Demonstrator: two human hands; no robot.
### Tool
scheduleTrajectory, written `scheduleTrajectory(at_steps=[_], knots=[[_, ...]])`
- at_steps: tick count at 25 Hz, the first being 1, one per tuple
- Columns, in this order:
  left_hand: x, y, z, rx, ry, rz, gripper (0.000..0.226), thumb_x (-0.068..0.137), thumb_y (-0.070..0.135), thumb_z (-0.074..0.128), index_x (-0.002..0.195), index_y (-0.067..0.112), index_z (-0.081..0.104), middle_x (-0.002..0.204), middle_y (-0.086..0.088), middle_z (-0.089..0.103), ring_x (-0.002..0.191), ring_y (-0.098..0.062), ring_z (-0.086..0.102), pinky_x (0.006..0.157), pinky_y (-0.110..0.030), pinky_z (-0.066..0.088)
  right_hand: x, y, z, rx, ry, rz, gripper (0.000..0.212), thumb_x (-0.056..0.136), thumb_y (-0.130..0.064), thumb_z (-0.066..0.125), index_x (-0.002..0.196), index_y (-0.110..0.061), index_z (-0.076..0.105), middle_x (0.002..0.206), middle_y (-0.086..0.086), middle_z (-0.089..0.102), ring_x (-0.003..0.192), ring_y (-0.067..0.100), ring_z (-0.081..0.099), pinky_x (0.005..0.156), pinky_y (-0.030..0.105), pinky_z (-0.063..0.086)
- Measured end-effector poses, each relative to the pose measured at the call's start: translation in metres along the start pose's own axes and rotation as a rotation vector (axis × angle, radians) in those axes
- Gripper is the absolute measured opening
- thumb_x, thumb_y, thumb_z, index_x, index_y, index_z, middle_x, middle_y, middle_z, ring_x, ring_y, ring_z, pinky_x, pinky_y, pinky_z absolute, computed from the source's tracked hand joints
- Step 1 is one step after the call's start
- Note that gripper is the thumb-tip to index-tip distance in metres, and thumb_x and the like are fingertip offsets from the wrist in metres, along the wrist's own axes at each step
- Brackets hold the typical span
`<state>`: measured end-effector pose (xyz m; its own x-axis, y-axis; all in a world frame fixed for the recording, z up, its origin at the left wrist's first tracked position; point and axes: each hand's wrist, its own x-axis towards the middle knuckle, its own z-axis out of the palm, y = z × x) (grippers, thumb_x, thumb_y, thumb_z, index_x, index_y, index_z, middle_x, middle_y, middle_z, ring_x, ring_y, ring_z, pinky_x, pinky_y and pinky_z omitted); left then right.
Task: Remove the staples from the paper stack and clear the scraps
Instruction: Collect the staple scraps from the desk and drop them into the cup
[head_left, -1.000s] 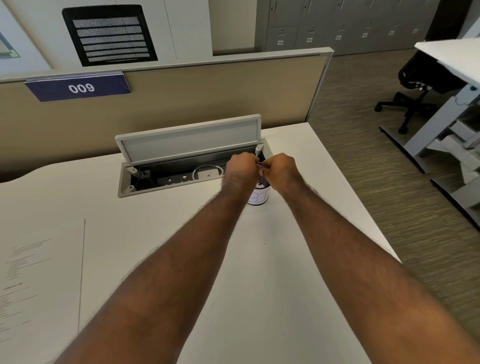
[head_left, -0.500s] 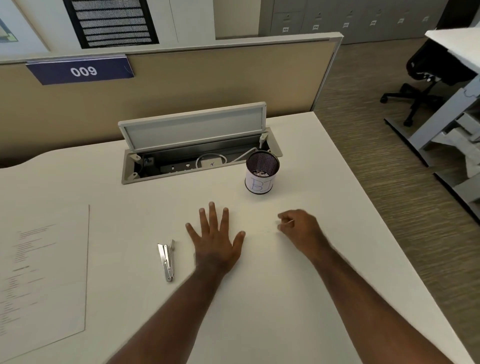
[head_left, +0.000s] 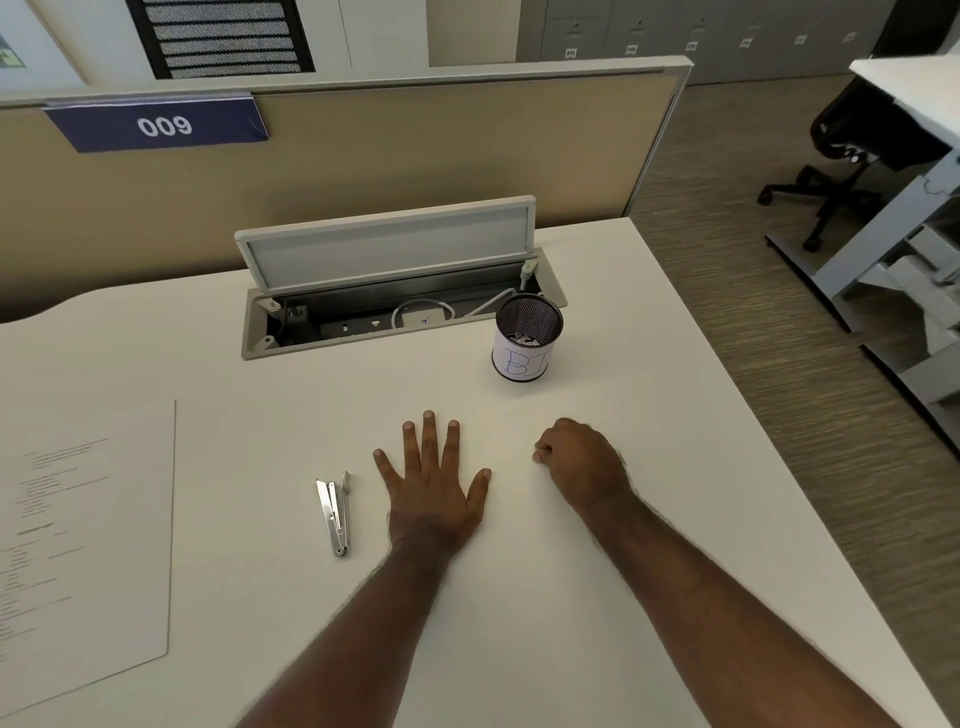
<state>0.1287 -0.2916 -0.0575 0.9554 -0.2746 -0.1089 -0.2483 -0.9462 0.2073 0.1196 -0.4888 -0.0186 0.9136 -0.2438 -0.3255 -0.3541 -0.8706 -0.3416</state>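
Observation:
A printed paper stack (head_left: 88, 545) lies flat at the desk's left edge. A metal staple remover (head_left: 335, 514) rests on the desk, just left of my left hand (head_left: 434, 488). That hand lies palm down with fingers spread and holds nothing. My right hand (head_left: 582, 460) rests on the desk to its right, fingers curled into a loose fist; I see nothing in it. Beyond both hands stands a black mesh cup (head_left: 527, 338) with a white hand-lettered label, small scraps lying in its bottom.
An open cable tray (head_left: 400, 317) with a raised lid is sunk into the white desk (head_left: 519, 597) behind the cup. A tan divider (head_left: 389, 156) backs the desk. The desk's right edge drops to carpet; an office chair (head_left: 841, 156) stands far right.
Both hands were pinched together over the mesh cup a second ago. They have since drawn back to the desk; the left lies flat and the right has curled shut.

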Motion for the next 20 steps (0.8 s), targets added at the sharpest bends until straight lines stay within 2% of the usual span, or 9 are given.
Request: scheduleTrajectory(at_steps=[6, 8, 10, 11, 12, 14, 16, 18, 20], knots=[[0.0, 0.0, 0.0, -0.004, 0.009, 0.008, 0.077, 0.09, 0.066, 0.018, 0.156, 0.027, 0.006, 0.166, -0.003, -0.004, 0.152, -0.03, -0.004, 0.116, -0.065, -0.003, -0.006, -0.002, 0.005, -0.172, 0.089, 0.021, 0.015, 0.094, -0.02, 0.051, 0.097, -0.017, 0.065, 0.105, 0.002, 0.059, 0.1, 0.024, 0.058, 0.071, 0.031, 0.041], [0.0, 0.0, 0.001, -0.011, 0.005, 0.01, 0.077, 0.09, 0.066, 0.018, 0.156, 0.027, 0.004, 0.166, -0.002, -0.007, 0.152, -0.029, -0.006, 0.116, -0.065, -0.004, -0.013, -0.003, 0.01, -0.27, 0.16, 0.014, 0.005, 0.087, -0.016, 0.059, 0.09, -0.017, 0.063, 0.095, 0.001, 0.06, 0.09, 0.023, 0.062, 0.058, 0.03, 0.041], [0.0, -0.001, 0.0, -0.016, 0.01, 0.005, 0.077, 0.091, 0.066, 0.019, 0.156, 0.027, 0.004, 0.166, -0.002, -0.006, 0.152, -0.029, -0.006, 0.116, -0.065, -0.005, -0.02, -0.004, 0.015, -0.329, 0.127, -0.012, 0.02, 0.064, -0.013, 0.078, 0.068, -0.016, 0.059, 0.07, 0.0, 0.056, 0.06, 0.02, 0.06, 0.041, 0.025, 0.03], [0.0, 0.0, 0.0, -0.019, 0.012, 0.002, 0.077, 0.09, 0.066, 0.02, 0.156, 0.027, 0.005, 0.166, -0.002, -0.005, 0.152, -0.029, -0.006, 0.116, -0.065, -0.004, -0.023, -0.002, 0.017, -0.355, 0.154, -0.026, 0.028, 0.056, -0.013, 0.082, 0.063, -0.016, 0.056, 0.064, 0.0, 0.053, 0.051, 0.019, 0.055, 0.037, 0.023, 0.025], [0.0, 0.0, 0.001, -0.02, 0.013, 0.002, 0.077, 0.09, 0.065, 0.02, 0.156, 0.027, 0.006, 0.166, -0.002, -0.004, 0.152, -0.029, -0.005, 0.116, -0.065, -0.004, -0.025, 0.002, 0.02, -0.38, 0.206, -0.069, 0.026, 0.059, -0.015, 0.081, 0.065, -0.016, 0.056, 0.065, 0.001, 0.053, 0.052, 0.019, 0.055, 0.037, 0.024, 0.027], [0.0, 0.0, 0.0, -0.018, 0.009, 0.004, 0.077, 0.09, 0.065, 0.019, 0.156, 0.027, 0.006, 0.166, -0.002, -0.005, 0.152, -0.029, -0.006, 0.116, -0.065, -0.004, -0.025, 0.007, 0.012, -0.244, 0.227, -0.091, 0.003, 0.086, -0.018, 0.061, 0.088, -0.017, 0.06, 0.089, 0.004, 0.057, 0.078, 0.025, 0.062, 0.052, 0.033, 0.043], [0.0, 0.0, 0.001, -0.015, 0.003, 0.004, 0.077, 0.09, 0.066, 0.018, 0.156, 0.028, 0.005, 0.166, -0.002, -0.007, 0.152, -0.029, -0.007, 0.116, -0.065, -0.005, -0.014, 0.015, -0.01, -0.008, 0.252, 0.007, 0.017, 0.098, -0.021, 0.041, 0.104, -0.02, 0.058, 0.109, 0.007, 0.055, 0.099, 0.03, 0.059, 0.075, 0.037, 0.045], [0.0, 0.0, 0.001, -0.015, 0.005, 0.005, 0.077, 0.09, 0.065, 0.019, 0.156, 0.027, 0.006, 0.166, -0.002, -0.006, 0.152, -0.029, -0.006, 0.116, -0.065, -0.004, 0.002, 0.018, -0.042, 0.178, 0.333, 0.066, 0.021, 0.099, -0.023, 0.037, 0.103, -0.021, 0.058, 0.114, 0.009, 0.056, 0.103, 0.032, 0.059, 0.086, 0.04, 0.045], [-0.001, 0.001, 0.001, -0.008, 0.022, 0.009, 0.076, 0.091, 0.064, 0.02, 0.156, 0.026, 0.009, 0.166, -0.003, -0.002, 0.152, -0.03, -0.002, 0.116, -0.065, -0.002, 0.021, 0.011, -0.074, 0.233, 0.413, 0.046, 0.022, 0.099, -0.021, 0.037, 0.103, -0.019, 0.059, 0.115, 0.01, 0.058, 0.103, 0.033, 0.059, 0.09, 0.041, 0.046]])
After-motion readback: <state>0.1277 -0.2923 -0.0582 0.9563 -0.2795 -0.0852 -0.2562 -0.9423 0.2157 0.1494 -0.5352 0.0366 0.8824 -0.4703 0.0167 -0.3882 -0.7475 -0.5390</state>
